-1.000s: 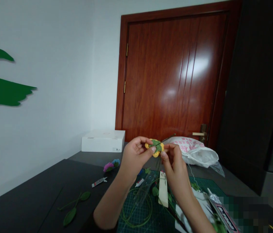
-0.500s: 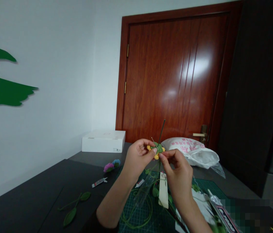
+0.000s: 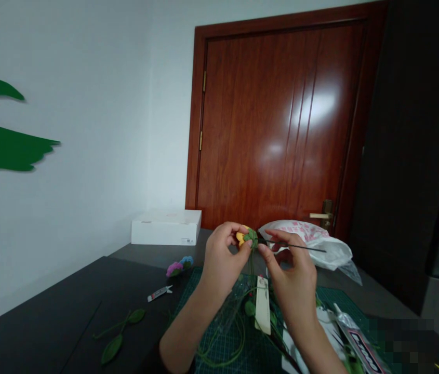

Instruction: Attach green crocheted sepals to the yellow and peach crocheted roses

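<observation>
In the head view, my left hand (image 3: 225,252) pinches a small yellow flower (image 3: 241,238) with a green backing (image 3: 251,238) between thumb and fingers. A thin dark stem (image 3: 301,246) reaches from the flower's back to the right, across the fingers of my right hand (image 3: 290,259). My right hand is just right of the flower, its thumb and index finger apart near the stem. Thin green strands hang below the flower. Both hands are held above the green cutting mat (image 3: 254,356).
A white box (image 3: 164,228) stands at the back left, a white plastic bag (image 3: 305,239) at the back right. Purple and blue flowers (image 3: 174,268), a small tube (image 3: 159,293) and green leaves (image 3: 112,349) lie left. A cream card (image 3: 262,306) and a larger tube (image 3: 361,345) lie nearer.
The dark stem has swung from nearly upright to pointing right. The flower has turned, showing its green back to the right. My right hand has shifted slightly right, its fingers wider apart.
</observation>
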Motion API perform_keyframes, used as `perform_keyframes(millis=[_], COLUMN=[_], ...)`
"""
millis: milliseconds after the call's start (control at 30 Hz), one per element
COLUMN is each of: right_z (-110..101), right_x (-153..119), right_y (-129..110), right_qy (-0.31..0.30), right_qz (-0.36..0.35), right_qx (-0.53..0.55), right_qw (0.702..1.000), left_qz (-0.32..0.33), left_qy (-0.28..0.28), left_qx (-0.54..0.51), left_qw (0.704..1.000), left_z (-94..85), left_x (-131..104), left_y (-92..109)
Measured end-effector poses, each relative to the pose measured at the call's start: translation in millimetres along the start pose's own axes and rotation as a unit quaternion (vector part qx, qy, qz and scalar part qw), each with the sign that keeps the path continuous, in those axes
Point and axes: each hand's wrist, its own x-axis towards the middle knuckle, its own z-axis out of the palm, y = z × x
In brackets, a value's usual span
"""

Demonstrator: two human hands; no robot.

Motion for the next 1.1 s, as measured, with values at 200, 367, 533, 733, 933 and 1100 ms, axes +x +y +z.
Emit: perform_keyframes(millis=[200,367,533,733,933,1100], right_z=[-40,-41,-14,-22,-24,-14], right_x=[28,30,18,19,17,14], right_y=[1,22,23,14,13,14], right_qy=[-0.278,-0.224,-0.257,-0.081,-0.143,-0.187], right_qz=[0.032,0.101,0.066,0.158,0.211,0.276], right_qx=[0.197,0.18,0.178,0.269,0.361,0.44], right_qw=[0.94,0.952,0.947,0.947,0.897,0.834], left_qz=[-0.025,-0.068,-0.096,-0.114,-0.123,-0.159], left_qy=[-0.052,-0.191,-0.246,-0.297,-0.31,-0.331], left_qx=[0.009,-0.059,-0.14,-0.134,-0.155,-0.163], left_qw=[0.998,0.977,0.954,0.938,0.93,0.916], left_z=[-22.0,-29.7,-21.5,-15.1,-12.3,-14.4], left_x=[11,13,8,2,0,2], left_y=[1,7,4,-1,-2,-3])
